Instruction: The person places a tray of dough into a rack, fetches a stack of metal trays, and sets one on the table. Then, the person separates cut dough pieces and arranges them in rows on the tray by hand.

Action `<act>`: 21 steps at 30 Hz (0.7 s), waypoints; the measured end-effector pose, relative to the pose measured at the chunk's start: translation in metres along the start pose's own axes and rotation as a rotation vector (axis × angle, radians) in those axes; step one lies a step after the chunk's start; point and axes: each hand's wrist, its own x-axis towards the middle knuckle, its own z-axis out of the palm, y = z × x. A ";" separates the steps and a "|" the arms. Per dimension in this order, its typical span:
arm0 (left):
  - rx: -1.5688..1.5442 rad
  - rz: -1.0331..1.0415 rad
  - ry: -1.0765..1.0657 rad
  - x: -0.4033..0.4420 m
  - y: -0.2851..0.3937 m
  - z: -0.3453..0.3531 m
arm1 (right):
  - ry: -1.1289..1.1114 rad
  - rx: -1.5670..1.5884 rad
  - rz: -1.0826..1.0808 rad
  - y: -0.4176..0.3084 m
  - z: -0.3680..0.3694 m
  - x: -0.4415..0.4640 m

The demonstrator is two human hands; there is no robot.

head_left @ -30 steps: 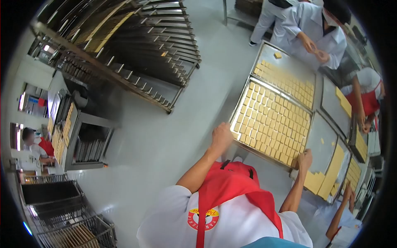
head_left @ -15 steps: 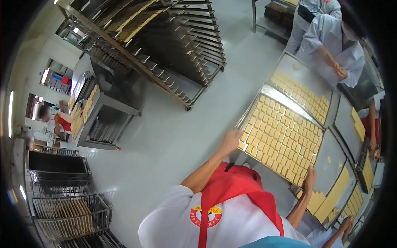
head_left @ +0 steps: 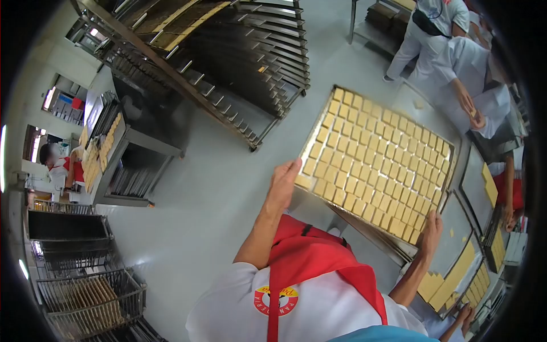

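Observation:
A flat metal baking tray point(head_left: 315, 200) is held up in front of me, slightly tilted in view. Rows of small rectangular dough pieces point(head_left: 379, 165) cover it. My left hand point(head_left: 284, 181) grips the tray's near left corner, its fingers partly hidden beneath. My right hand point(head_left: 431, 232) is closed around the near right edge. Below and to the right of the tray stands a metal worktable point(head_left: 453, 219), with flat strips of dough point(head_left: 456, 278) on it.
A tall metal rack point(head_left: 188, 80) with trays stands ahead to the left. Another worktable point(head_left: 131, 148) and wire carts point(head_left: 94, 296) are at the left. A co-worker in white point(head_left: 470, 80) stands at the far right, hands together; other people are at the right edge.
The tray has lifted off the worktable and swung left in my two hands, no longer beside the second batch of dough pieces. My view has turned slightly.

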 end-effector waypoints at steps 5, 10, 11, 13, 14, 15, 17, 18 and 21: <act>-0.429 0.162 -0.126 0.054 0.064 -0.066 | -0.006 0.023 -0.057 -0.023 0.111 0.040; -0.635 0.417 -0.271 0.139 0.130 -0.134 | -0.026 0.095 -0.076 -0.085 0.256 0.069; -0.696 0.426 -0.260 0.154 0.144 -0.143 | -0.020 0.068 -0.079 -0.093 0.283 0.078; -0.733 0.453 -0.220 0.188 0.166 -0.161 | -0.035 0.162 -0.075 -0.119 0.343 0.089; -0.768 0.456 -0.226 0.207 0.172 -0.175 | -0.014 0.041 -0.100 -0.136 0.372 0.089; -0.801 0.464 -0.234 0.221 0.179 -0.185 | 0.007 -0.078 -0.128 -0.153 0.398 0.090; -0.785 0.486 -0.255 0.238 0.195 -0.193 | -0.039 0.038 -0.098 -0.155 0.446 0.103; -0.797 0.469 -0.234 0.245 0.198 -0.196 | -0.014 0.007 -0.062 -0.180 0.472 0.087; -0.801 0.418 -0.187 0.263 0.200 -0.209 | -0.083 0.128 -0.032 -0.170 0.530 0.102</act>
